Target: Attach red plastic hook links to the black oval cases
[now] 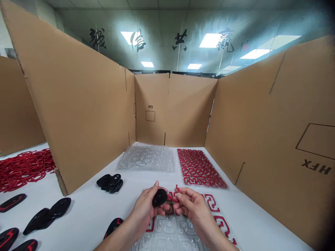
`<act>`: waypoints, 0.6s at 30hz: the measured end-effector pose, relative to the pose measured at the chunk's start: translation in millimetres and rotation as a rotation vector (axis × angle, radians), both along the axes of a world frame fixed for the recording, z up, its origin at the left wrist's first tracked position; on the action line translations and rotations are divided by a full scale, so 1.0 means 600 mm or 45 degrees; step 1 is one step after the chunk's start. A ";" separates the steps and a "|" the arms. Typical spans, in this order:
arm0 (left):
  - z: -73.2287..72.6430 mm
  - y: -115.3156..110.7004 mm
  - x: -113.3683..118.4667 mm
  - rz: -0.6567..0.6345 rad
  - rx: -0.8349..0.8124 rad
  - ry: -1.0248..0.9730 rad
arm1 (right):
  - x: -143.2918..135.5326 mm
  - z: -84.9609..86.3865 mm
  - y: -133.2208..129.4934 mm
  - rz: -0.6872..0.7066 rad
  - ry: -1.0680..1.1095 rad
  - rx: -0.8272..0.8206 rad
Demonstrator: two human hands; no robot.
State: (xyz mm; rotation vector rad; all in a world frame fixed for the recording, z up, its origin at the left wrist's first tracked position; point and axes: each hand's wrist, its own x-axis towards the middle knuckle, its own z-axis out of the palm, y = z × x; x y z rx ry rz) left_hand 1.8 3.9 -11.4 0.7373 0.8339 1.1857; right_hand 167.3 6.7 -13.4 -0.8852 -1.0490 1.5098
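My left hand (148, 202) is closed around a glossy black oval shell (159, 197), held at the middle of the view. Close on its right, my right hand (192, 205) pinches a thin red bent strip (173, 198), whose left end reaches toward the shell; whether the two touch I cannot tell. Under both hands lies a clear plastic tray (165, 228) with moulded curly pockets. Red strips sit in some pockets along its far and right sides, while the nearer pockets show no red. My hands hide part of the tray.
Cardboard walls stand left, right and behind. A stack of clear trays (148, 158) lies at the back, beside a tray full of red strips (200, 167). Black shells (111, 183) are piled left of my hands, with more at far left near a heap of red strips (26, 167).
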 end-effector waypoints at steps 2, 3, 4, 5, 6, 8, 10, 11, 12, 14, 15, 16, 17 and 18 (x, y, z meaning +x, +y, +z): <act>0.003 -0.003 0.000 0.019 -0.003 -0.071 | 0.000 -0.002 0.001 0.001 0.002 0.006; 0.005 -0.005 0.001 0.022 0.005 -0.095 | 0.000 -0.002 0.001 0.006 0.006 0.011; 0.006 -0.006 0.000 0.020 0.018 -0.107 | 0.000 -0.002 0.001 0.010 0.012 0.017; 0.007 -0.008 0.000 0.015 0.033 -0.107 | 0.000 -0.002 0.000 0.013 0.014 0.023; 0.008 -0.008 0.000 0.014 0.047 -0.094 | 0.000 -0.002 -0.002 0.016 0.009 0.031; 0.009 -0.009 -0.002 0.019 0.058 -0.019 | 0.000 0.000 -0.004 0.011 -0.015 0.045; 0.012 -0.008 -0.006 0.026 0.059 0.112 | 0.000 0.000 -0.004 -0.021 -0.054 0.053; 0.015 -0.007 -0.009 0.039 0.065 0.180 | 0.000 0.000 -0.003 -0.042 -0.083 0.057; 0.018 -0.006 -0.013 0.053 0.076 0.238 | 0.001 -0.001 -0.002 -0.069 -0.116 0.064; 0.026 -0.003 -0.022 0.093 0.114 0.296 | 0.003 -0.003 0.000 -0.124 -0.184 0.089; 0.030 -0.001 -0.027 0.114 0.133 0.303 | 0.003 -0.004 0.001 -0.144 -0.215 0.104; 0.033 0.001 -0.031 0.129 0.148 0.304 | 0.004 -0.004 0.002 -0.161 -0.239 0.121; 0.035 0.003 -0.035 0.139 0.157 0.303 | 0.004 -0.005 0.002 -0.169 -0.256 0.133; 0.036 0.005 -0.037 0.136 0.157 0.309 | 0.004 -0.004 0.002 -0.164 -0.265 0.145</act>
